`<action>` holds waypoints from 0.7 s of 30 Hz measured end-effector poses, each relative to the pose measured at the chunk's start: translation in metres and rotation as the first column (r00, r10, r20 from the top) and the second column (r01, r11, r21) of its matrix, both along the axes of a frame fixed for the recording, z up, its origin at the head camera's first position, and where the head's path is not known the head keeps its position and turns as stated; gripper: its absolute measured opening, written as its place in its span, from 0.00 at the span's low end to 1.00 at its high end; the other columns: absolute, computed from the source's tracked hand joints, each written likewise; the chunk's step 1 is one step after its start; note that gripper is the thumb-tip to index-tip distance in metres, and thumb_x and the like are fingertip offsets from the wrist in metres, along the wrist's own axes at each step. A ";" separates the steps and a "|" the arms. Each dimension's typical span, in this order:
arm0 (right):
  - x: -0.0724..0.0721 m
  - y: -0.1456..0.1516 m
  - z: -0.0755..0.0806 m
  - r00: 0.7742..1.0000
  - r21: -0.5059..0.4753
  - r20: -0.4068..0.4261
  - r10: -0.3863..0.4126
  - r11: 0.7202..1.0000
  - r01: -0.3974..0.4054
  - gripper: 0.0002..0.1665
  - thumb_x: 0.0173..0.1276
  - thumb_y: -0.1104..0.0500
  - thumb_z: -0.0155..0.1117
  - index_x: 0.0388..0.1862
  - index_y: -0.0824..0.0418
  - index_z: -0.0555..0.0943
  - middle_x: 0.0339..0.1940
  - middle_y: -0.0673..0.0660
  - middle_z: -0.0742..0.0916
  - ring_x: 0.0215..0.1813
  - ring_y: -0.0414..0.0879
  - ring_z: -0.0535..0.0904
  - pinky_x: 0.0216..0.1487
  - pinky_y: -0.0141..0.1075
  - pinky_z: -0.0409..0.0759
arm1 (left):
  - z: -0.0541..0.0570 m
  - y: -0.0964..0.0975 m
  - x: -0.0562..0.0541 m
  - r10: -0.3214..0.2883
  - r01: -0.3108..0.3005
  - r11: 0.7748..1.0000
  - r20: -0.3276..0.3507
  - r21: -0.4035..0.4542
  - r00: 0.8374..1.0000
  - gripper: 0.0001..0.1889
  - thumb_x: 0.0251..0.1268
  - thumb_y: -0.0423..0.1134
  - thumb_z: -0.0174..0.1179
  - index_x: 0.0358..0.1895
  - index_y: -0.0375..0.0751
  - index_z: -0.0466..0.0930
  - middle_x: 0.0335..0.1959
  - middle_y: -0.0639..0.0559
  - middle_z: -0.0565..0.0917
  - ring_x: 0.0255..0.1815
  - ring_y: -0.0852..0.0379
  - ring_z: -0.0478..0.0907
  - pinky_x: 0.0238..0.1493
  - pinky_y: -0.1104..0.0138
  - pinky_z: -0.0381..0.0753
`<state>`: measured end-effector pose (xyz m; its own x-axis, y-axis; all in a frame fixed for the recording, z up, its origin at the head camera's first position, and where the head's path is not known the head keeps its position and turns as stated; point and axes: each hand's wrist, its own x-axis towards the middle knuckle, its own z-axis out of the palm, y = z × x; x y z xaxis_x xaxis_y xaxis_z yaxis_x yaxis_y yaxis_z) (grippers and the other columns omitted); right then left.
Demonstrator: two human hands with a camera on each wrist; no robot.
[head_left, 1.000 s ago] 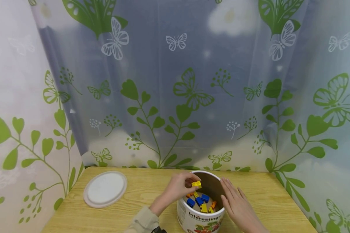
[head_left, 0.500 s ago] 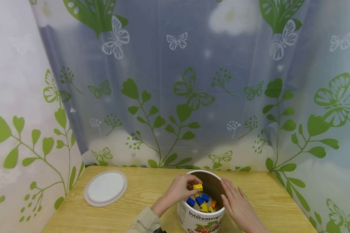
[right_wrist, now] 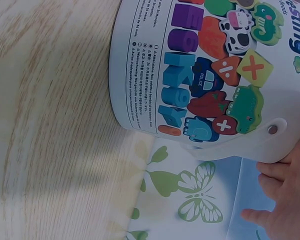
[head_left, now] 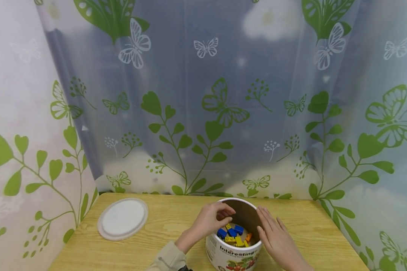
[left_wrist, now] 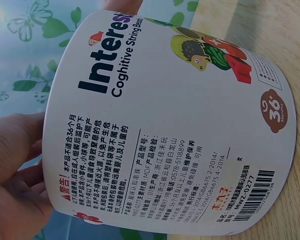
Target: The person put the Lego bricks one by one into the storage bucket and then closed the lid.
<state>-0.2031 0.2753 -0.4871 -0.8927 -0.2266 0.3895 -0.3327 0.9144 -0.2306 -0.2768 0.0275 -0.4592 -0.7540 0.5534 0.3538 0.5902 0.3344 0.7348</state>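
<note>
My left hand (head_left: 211,218) hovers over the left rim of a round white bucket (head_left: 232,259), thumb and fingers apart with nothing between them. Inside the bucket lie several toy building blocks: a yellow block (head_left: 229,239), a blue block (head_left: 238,229) and an orange block (head_left: 249,236) among them. My right hand (head_left: 274,237) rests against the bucket's right rim, its fingers extended. In the right wrist view, the fingers (right_wrist: 272,187) show close beside the bucket's printed wall (right_wrist: 155,65). The left wrist view has the bucket's label side (left_wrist: 175,125) filling most of it.
A round white lid (head_left: 123,219) lies flat on the wooden table (head_left: 169,210), left of the bucket. Behind the table hangs a curtain (head_left: 203,113) with a leaf and butterfly print.
My left hand moved slightly over the bucket and let go of the yellow block, which now lies among the others inside. The right hand stays at the rim.
</note>
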 end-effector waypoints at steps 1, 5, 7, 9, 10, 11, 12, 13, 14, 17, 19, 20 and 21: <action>0.000 0.000 0.000 1.000 0.000 0.001 0.000 1.000 0.000 0.32 0.82 0.53 0.50 0.79 0.63 0.63 0.79 0.61 0.67 0.78 0.59 0.62 0.73 0.65 0.62 | 0.000 0.000 0.000 0.003 -0.003 1.000 0.002 0.007 1.000 0.08 0.67 0.31 0.67 0.48 0.39 0.87 0.43 0.49 0.88 0.39 0.67 0.82 0.41 0.75 0.84; 0.000 0.000 -0.001 1.000 -0.004 -0.005 0.003 1.000 -0.003 0.32 0.82 0.53 0.50 0.79 0.63 0.63 0.79 0.61 0.67 0.78 0.59 0.63 0.73 0.65 0.62 | 0.002 -0.002 0.002 0.015 -0.016 1.000 0.015 0.025 1.000 0.08 0.68 0.32 0.67 0.48 0.39 0.87 0.43 0.48 0.88 0.39 0.67 0.83 0.41 0.74 0.84; 0.000 0.000 -0.001 1.000 -0.005 -0.010 0.006 1.000 -0.006 0.32 0.82 0.53 0.50 0.79 0.63 0.63 0.79 0.61 0.68 0.78 0.59 0.63 0.72 0.65 0.62 | 0.003 -0.003 0.003 0.019 -0.020 0.999 0.025 0.030 0.999 0.08 0.68 0.32 0.66 0.47 0.41 0.87 0.43 0.49 0.88 0.38 0.67 0.83 0.41 0.74 0.84; 0.000 0.000 -0.002 1.000 -0.005 -0.012 0.008 1.000 -0.008 0.32 0.82 0.53 0.50 0.79 0.64 0.63 0.79 0.61 0.68 0.78 0.59 0.63 0.72 0.65 0.62 | 0.004 -0.004 0.004 0.020 -0.021 0.999 0.036 0.039 0.999 0.08 0.68 0.32 0.66 0.47 0.41 0.87 0.42 0.50 0.88 0.38 0.67 0.83 0.40 0.75 0.83; 0.001 0.000 -0.002 1.000 -0.006 -0.010 0.008 1.000 -0.008 0.32 0.82 0.53 0.50 0.79 0.64 0.63 0.79 0.61 0.68 0.78 0.59 0.63 0.72 0.65 0.62 | 0.005 -0.005 0.005 0.019 -0.021 0.999 0.042 0.045 0.999 0.08 0.68 0.32 0.66 0.48 0.41 0.87 0.42 0.49 0.88 0.38 0.67 0.83 0.40 0.75 0.83; 0.001 -0.001 -0.001 1.000 -0.006 -0.009 0.008 1.000 -0.008 0.32 0.82 0.53 0.50 0.79 0.64 0.63 0.79 0.61 0.68 0.78 0.59 0.63 0.72 0.65 0.62 | 0.005 -0.006 0.005 0.019 -0.021 0.998 0.048 0.051 0.999 0.08 0.68 0.32 0.66 0.48 0.41 0.87 0.42 0.49 0.88 0.38 0.66 0.83 0.40 0.75 0.83; 0.001 -0.001 -0.001 1.000 -0.007 -0.005 0.008 1.000 -0.008 0.32 0.82 0.53 0.50 0.79 0.64 0.63 0.79 0.61 0.67 0.78 0.59 0.63 0.73 0.65 0.62 | 0.006 -0.007 0.006 0.017 -0.020 0.998 0.054 0.059 0.998 0.08 0.69 0.32 0.66 0.48 0.40 0.87 0.43 0.48 0.88 0.38 0.66 0.83 0.41 0.75 0.83; 0.001 -0.001 -0.001 1.000 -0.013 0.000 0.010 1.000 -0.010 0.32 0.82 0.53 0.51 0.79 0.64 0.63 0.79 0.61 0.67 0.78 0.59 0.63 0.73 0.65 0.62 | 0.006 -0.008 0.006 0.018 -0.022 0.997 0.059 0.067 0.998 0.08 0.69 0.32 0.65 0.49 0.40 0.87 0.43 0.48 0.88 0.39 0.66 0.83 0.41 0.74 0.83; 0.001 -0.002 0.000 1.000 -0.024 0.006 0.012 1.000 -0.011 0.32 0.82 0.53 0.51 0.79 0.65 0.63 0.79 0.62 0.67 0.78 0.60 0.62 0.73 0.65 0.61 | 0.006 -0.009 0.006 0.019 -0.024 0.997 0.063 0.077 0.998 0.09 0.69 0.32 0.65 0.49 0.39 0.87 0.44 0.48 0.88 0.39 0.65 0.83 0.41 0.74 0.84; 0.001 -0.002 0.001 0.999 -0.077 0.034 0.019 0.997 -0.016 0.33 0.82 0.53 0.50 0.80 0.65 0.61 0.79 0.63 0.67 0.78 0.61 0.62 0.73 0.67 0.60 | 0.007 -0.015 0.007 0.036 -0.042 0.994 0.063 0.100 0.997 0.09 0.70 0.33 0.65 0.50 0.41 0.87 0.45 0.48 0.88 0.40 0.63 0.84 0.42 0.73 0.84; 0.001 -0.002 0.001 0.999 -0.119 0.046 0.028 0.993 -0.022 0.35 0.82 0.52 0.50 0.81 0.64 0.58 0.79 0.64 0.65 0.78 0.63 0.62 0.72 0.68 0.60 | 0.008 -0.019 0.008 0.055 -0.061 0.992 0.062 0.111 0.997 0.09 0.71 0.34 0.64 0.50 0.42 0.87 0.45 0.49 0.88 0.41 0.61 0.84 0.42 0.72 0.84; 0.001 -0.001 0.001 0.998 -0.137 0.046 0.030 0.990 -0.023 0.36 0.82 0.52 0.51 0.82 0.62 0.56 0.80 0.65 0.65 0.77 0.63 0.61 0.72 0.69 0.59 | 0.008 -0.021 0.008 0.064 -0.070 0.991 0.061 0.117 0.996 0.09 0.71 0.35 0.64 0.50 0.43 0.87 0.45 0.50 0.88 0.42 0.61 0.84 0.43 0.72 0.84; 0.001 0.000 0.000 0.999 -0.152 0.043 0.032 0.988 -0.025 0.37 0.82 0.51 0.51 0.83 0.61 0.55 0.80 0.65 0.64 0.77 0.64 0.61 0.71 0.69 0.59 | 0.008 -0.023 0.008 0.074 -0.081 0.989 0.061 0.122 0.995 0.09 0.72 0.36 0.64 0.50 0.44 0.87 0.45 0.50 0.88 0.43 0.60 0.84 0.44 0.72 0.84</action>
